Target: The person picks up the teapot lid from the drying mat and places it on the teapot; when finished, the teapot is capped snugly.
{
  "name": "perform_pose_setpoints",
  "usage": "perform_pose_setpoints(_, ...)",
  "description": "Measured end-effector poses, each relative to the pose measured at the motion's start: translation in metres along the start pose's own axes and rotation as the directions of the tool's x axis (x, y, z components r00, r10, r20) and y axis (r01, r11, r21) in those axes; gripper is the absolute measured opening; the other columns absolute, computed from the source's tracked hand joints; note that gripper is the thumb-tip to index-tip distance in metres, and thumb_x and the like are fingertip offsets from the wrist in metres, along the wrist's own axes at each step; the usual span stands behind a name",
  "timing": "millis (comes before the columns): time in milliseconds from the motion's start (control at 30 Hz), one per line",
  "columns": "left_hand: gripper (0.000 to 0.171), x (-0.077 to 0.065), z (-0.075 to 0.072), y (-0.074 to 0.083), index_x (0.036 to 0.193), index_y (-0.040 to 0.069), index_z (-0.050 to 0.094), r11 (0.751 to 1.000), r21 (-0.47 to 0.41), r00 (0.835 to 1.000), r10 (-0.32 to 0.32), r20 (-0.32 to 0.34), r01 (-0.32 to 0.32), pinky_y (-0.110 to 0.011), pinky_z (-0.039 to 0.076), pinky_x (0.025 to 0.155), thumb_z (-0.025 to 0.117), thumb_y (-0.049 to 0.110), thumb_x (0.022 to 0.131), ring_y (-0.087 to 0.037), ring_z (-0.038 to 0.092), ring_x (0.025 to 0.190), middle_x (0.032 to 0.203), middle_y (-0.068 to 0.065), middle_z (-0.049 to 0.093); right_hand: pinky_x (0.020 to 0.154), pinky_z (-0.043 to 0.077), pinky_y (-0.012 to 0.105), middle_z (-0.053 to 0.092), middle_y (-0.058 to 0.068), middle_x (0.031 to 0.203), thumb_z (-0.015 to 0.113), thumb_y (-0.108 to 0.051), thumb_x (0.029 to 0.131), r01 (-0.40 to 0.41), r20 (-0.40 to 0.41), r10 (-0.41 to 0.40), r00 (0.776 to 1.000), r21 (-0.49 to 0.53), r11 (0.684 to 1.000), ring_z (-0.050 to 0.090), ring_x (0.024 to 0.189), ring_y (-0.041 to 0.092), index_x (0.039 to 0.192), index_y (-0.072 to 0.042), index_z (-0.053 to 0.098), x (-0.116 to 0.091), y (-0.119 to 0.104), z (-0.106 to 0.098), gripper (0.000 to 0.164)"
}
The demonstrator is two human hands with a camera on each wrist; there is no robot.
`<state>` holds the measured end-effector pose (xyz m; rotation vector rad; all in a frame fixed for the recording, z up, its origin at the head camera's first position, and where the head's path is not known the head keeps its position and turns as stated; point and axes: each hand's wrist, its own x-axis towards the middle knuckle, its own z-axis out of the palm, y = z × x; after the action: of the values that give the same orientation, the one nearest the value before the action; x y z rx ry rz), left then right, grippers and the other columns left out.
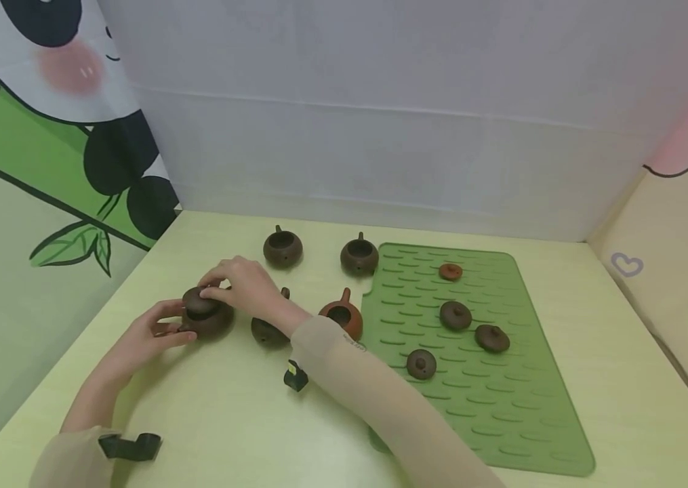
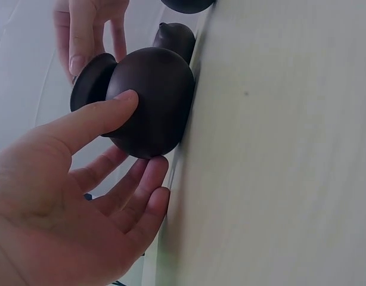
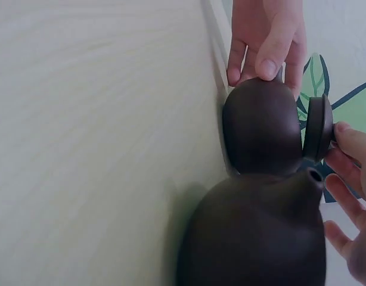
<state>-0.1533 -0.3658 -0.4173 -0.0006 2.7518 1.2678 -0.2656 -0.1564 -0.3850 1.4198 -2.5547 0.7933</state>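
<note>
Dark brown: holds teapot (image 1: 215, 322) in curled left hand (image 1: 150, 336), pinches tilted lid (image 1: 194, 301) with right hand (image 1: 248, 285), just over it; could chip either through a slack pinch and a drop.

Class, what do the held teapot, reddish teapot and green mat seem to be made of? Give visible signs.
Held teapot: probably unglazed clay, smooth and satin; it shows only soft highlights.
Reddish teapot: likely clay too, given its earthy colour and dull finish.
Green mat: perhaps silicone or rubber, matt, moulded with rows of short ridges.
</note>
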Motion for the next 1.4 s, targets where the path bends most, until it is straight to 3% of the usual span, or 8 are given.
perform_pose_setpoints(167, 0.072, 0.002, 0.0, -0.001, 0.15, 0.008, 0.033, 1.0, 0.001, 1.0, 0.002, 0.0, -0.002, -0.024, 0.045, 0.087, 0.068, 0.034, 0.094, 0.002, 0.054, 0.107, 0.15, -0.021, 0.042, 0.072, 0.04, 0.013, 0.07, -0.017, 0.1, 0.064, -0.042, 0.094, -0.007, 0.012, 0.008, 1.0, -0.041, 0.999, 0.063, 0.092, 0.005, 0.113, -0.032, 0.074, 0.001, 0.001, 0.006, 0.023)
perform_pose_setpoints(300, 0.072, 0.001, 0.0, -0.001, 0.149, 0.007, 0.034, 1.0, 0.013, 1.0, -0.006, -0.004, 0.006, -0.028, 0.046, 0.089, 0.068, 0.036, 0.093, -0.021, 0.058, 0.118, 0.149, -0.021, 0.042, 0.073, 0.04, 0.013, 0.069, -0.018, 0.102, 0.063, -0.043, 0.095, -0.003, 0.041, 0.006, 0.999, -0.066, 0.998, 0.061, 0.093, 0.002, 0.113, -0.034, 0.074, 0.0, -0.001, 0.012, 0.023)
perform_pose_setpoints(367, 0.072, 0.001, 0.0, -0.001, 0.149, 0.006, 0.033, 1.0, 0.007, 1.0, -0.005, -0.004, 0.005, -0.031, 0.045, 0.089, 0.068, 0.036, 0.093, -0.036, 0.054, 0.124, 0.15, -0.022, 0.041, 0.073, 0.04, 0.014, 0.068, -0.019, 0.102, 0.062, -0.044, 0.095, -0.011, 0.046, 0.014, 0.999, -0.067, 0.998, 0.06, 0.093, 0.001, 0.113, -0.034, 0.074, 0.0, -0.002, 0.013, 0.023)
perform_pose_setpoints(433, 0.072, 0.002, 0.0, -0.001, 0.149, 0.006, 0.033, 1.0, -0.002, 1.0, -0.002, -0.005, 0.002, -0.033, 0.044, 0.09, 0.068, 0.036, 0.093, -0.043, 0.051, 0.127, 0.15, -0.023, 0.04, 0.074, 0.04, 0.014, 0.068, -0.019, 0.101, 0.063, -0.044, 0.095, -0.029, 0.04, 0.032, 0.999, -0.06, 0.998, 0.06, 0.092, 0.0, 0.113, -0.035, 0.073, 0.0, -0.003, 0.013, 0.023)
perform_pose_setpoints(733, 0.072, 0.004, 0.0, 0.0, 0.15, 0.008, 0.033, 1.0, -0.018, 1.0, -0.009, -0.003, 0.009, -0.047, 0.045, 0.095, 0.069, 0.034, 0.093, -0.047, 0.049, 0.129, 0.151, -0.024, 0.039, 0.092, 0.038, 0.028, 0.067, -0.023, 0.102, 0.065, -0.046, 0.093, -0.124, 0.023, 0.124, 0.992, -0.003, 0.992, 0.058, 0.095, -0.001, 0.111, -0.04, 0.073, -0.002, -0.004, 0.015, 0.02)
perform_pose_setpoints(900, 0.073, 0.003, 0.0, -0.002, 0.149, 0.006, 0.033, 1.0, -0.012, 1.0, -0.015, -0.007, 0.015, -0.041, 0.045, 0.094, 0.069, 0.036, 0.093, -0.046, 0.049, 0.129, 0.151, -0.023, 0.039, 0.092, 0.039, 0.027, 0.067, -0.024, 0.104, 0.064, -0.047, 0.093, -0.141, 0.02, 0.141, 0.99, -0.014, 0.99, 0.054, 0.093, -0.003, 0.11, -0.041, 0.072, -0.002, -0.005, 0.019, 0.02)
perform_pose_setpoints(1233, 0.073, 0.002, 0.001, 0.0, 0.15, 0.007, 0.032, 1.0, -0.015, 1.0, -0.017, -0.004, 0.017, -0.048, 0.045, 0.096, 0.068, 0.034, 0.094, -0.048, 0.048, 0.129, 0.151, -0.025, 0.038, 0.094, 0.039, 0.028, 0.065, -0.023, 0.104, 0.064, -0.046, 0.094, -0.152, 0.042, 0.153, 0.987, -0.016, 0.988, 0.054, 0.095, -0.003, 0.112, -0.041, 0.072, -0.004, -0.009, 0.016, 0.021)
perform_pose_setpoints(1400, 0.072, 0.002, 0.001, 0.001, 0.151, 0.006, 0.031, 1.0, -0.021, 1.0, -0.015, 0.0, 0.015, -0.051, 0.045, 0.097, 0.068, 0.03, 0.094, -0.051, 0.047, 0.13, 0.151, -0.027, 0.038, 0.093, 0.04, 0.025, 0.067, -0.021, 0.107, 0.063, -0.044, 0.095, -0.113, 0.057, 0.115, 0.992, -0.048, 0.992, 0.057, 0.098, -0.002, 0.126, -0.038, 0.066, -0.008, -0.009, 0.009, 0.031)
